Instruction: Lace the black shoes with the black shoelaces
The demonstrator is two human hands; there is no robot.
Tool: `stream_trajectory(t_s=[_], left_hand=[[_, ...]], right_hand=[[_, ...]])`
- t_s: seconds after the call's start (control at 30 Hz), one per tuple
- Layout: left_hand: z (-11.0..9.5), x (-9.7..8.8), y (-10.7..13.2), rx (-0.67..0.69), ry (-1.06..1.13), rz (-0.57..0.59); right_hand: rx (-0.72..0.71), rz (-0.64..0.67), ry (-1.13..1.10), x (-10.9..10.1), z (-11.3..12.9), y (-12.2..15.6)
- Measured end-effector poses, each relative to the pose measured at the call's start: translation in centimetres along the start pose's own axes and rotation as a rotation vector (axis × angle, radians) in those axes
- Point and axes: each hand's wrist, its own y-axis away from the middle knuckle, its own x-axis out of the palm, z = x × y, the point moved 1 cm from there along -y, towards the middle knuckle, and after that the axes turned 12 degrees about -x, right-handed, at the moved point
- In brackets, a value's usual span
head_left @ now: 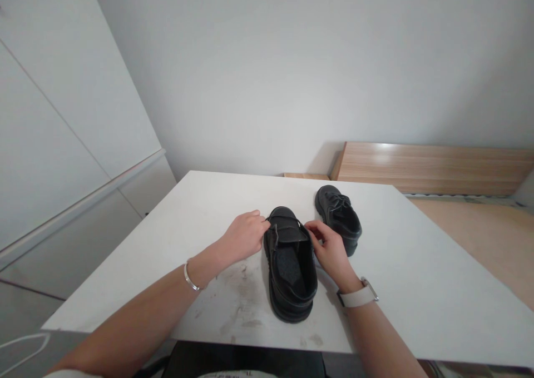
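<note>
A black leather shoe [291, 306] stands on the white table with its toe pointing away from me and its heel towards me. A thin black shoelace [283, 217] crosses above its tongue [288, 234]. At the shoe's left eyelet edge, the fingers of my left hand [247, 234] are pinched on the lace. My right hand [330, 249] is closed at the opposite eyelet edge, thumb and index finger together by the lace; its exact hold is partly hidden. A second black shoe [342, 218], with its lace tied in a bow, sits behind my right hand.
Brownish dirt marks [240, 311] spot the white table [417, 289] near its front edge. Beyond the table on the right are a wooden headboard [417, 167] and a bed surface [471, 228]. White cabinets [75, 133] stand on the left.
</note>
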Motion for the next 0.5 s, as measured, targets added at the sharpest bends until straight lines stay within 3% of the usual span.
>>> stream_trajectory(t_s=[0.27,0.5], left_hand=[[-0.3,0.1,0.0,0.007,0.051,-0.175],[-0.2,0.9,-0.1,-0.098,0.228,-0.040]], right_hand=[[-0.088,-0.092,0.135,0.0,0.2,-0.1],[-0.115,-0.046,0.190,0.4,1.1,-0.5]])
